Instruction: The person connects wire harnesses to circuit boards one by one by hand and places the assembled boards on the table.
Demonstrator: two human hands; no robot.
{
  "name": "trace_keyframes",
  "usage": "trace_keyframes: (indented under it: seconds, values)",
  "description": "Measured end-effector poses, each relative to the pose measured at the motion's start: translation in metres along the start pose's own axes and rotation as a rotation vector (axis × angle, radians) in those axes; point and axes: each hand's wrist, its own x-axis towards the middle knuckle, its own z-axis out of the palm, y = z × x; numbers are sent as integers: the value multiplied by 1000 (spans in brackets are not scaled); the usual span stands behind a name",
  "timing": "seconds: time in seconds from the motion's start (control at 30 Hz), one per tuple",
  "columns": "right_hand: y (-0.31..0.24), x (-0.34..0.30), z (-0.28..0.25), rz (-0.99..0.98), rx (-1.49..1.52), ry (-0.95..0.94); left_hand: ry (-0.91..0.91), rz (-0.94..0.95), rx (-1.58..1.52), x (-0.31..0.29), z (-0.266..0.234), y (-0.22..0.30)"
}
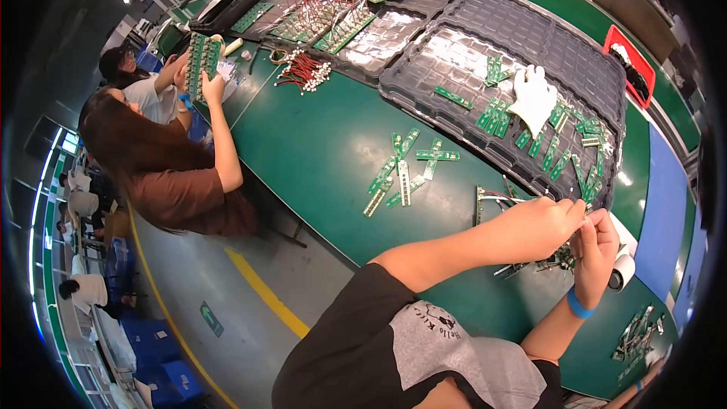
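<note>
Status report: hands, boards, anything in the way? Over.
Left hand and right hand close together; grip contents unclear. Boards loose in tray and on table. White glove in tray, apart from both hands.

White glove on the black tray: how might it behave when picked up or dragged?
The white glove will probably flop, as its fingers lie bent and crumpled. It looks like thin cloth, so likely light. Dragging it could shift the green boards close beside it.
</note>
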Motion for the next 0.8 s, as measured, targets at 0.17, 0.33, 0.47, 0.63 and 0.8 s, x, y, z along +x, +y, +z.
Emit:
trace_keyframes:
  seconds: [0.17,0.33,0.47,0.63,0.8]
  values:
    - [0,-3,-3,6,83,-99,-7,18,29,-4,-4,7]
    - [-2,-5,-3,-2,80,-54,-14,32,-79,1,3,0]
    - [-7,-6,-4,25,40,15,-27,-29,-200,1,4,-6]
    - [-8,-6,5,71,65,25,-81,-25,-117,0,-2,-6]
    - [-7,-4,5,86,198,-1,-96,-52,-118,1,-3,-6]
